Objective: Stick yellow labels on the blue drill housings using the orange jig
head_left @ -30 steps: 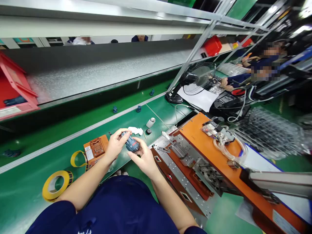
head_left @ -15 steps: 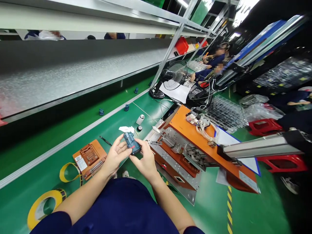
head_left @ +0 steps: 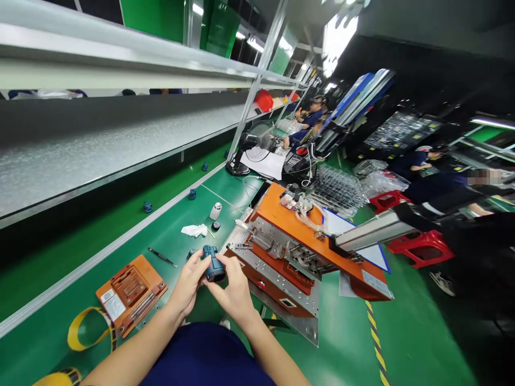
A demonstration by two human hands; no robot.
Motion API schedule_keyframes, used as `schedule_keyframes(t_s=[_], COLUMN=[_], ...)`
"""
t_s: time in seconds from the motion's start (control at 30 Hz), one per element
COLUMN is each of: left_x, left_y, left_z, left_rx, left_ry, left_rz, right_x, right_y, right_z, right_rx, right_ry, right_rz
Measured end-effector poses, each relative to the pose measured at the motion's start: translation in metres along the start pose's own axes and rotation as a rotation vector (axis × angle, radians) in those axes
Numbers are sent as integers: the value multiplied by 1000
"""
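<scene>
A dark teal plastic housing (head_left: 213, 262) with a small red spot is held between both hands, above the front edge of the green bench. My left hand (head_left: 190, 287) grips its left side, thumb on top. From the right, my right hand (head_left: 234, 289) closes on it with thumb and fingers. Just past my left fingertips a small teal part (head_left: 190, 253) shows, partly hidden. Left of the hands lie black tweezers (head_left: 162, 257) and an orange-brown fixture block (head_left: 137, 264) with cut recesses. A crumpled white tissue (head_left: 195, 230), a white bottle (head_left: 215, 211) and a round black cap (head_left: 216, 225) sit beyond.
An orange machine (head_left: 277, 206) with a metal bed stands close on my right. Yellow tape (head_left: 76, 327) lies at left. Several teal parts, one on the bench (head_left: 192, 194), line the back. A black fan (head_left: 241, 166) stands farther off; co-workers sit beyond.
The housing has been turned in my hands, so another side faces up. My view has shifted, and the bench things sit lower and farther left. The small teal part beside my left hand now shows.
</scene>
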State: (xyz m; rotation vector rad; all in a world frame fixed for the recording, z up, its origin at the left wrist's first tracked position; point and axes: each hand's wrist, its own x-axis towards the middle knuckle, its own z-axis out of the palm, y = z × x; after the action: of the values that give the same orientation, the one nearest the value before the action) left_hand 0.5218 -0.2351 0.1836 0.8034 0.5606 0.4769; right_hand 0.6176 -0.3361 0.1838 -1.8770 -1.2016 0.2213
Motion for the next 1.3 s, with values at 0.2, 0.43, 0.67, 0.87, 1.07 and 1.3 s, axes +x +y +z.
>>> schedule_keyframes(t_s=[0.2, 0.43, 0.67, 0.87, 1.07, 1.3], left_x=[8, 31, 50, 55, 61, 48], left_y=[-34, -93, -132, -158, -176, -162], left_z=[32, 75, 107, 123, 117, 109], left_rx=[36, 57, 257, 472, 689, 904], left_ry=[-74, -115, -202, -388, -384, -289], left_rz=[-236, -376, -401, -260, -11, 126], right_x=[-17, -44, -57, -80, -97, -86], right_y=[43, 102, 151, 186, 200, 177], right_z=[-32, -79, -113, -122, -119, -122], right_rx=[61, 180, 539, 818, 1048, 1063], right_ry=[9, -46, 204, 151, 173, 136], right_rz=[101, 189, 461, 540, 613, 686])
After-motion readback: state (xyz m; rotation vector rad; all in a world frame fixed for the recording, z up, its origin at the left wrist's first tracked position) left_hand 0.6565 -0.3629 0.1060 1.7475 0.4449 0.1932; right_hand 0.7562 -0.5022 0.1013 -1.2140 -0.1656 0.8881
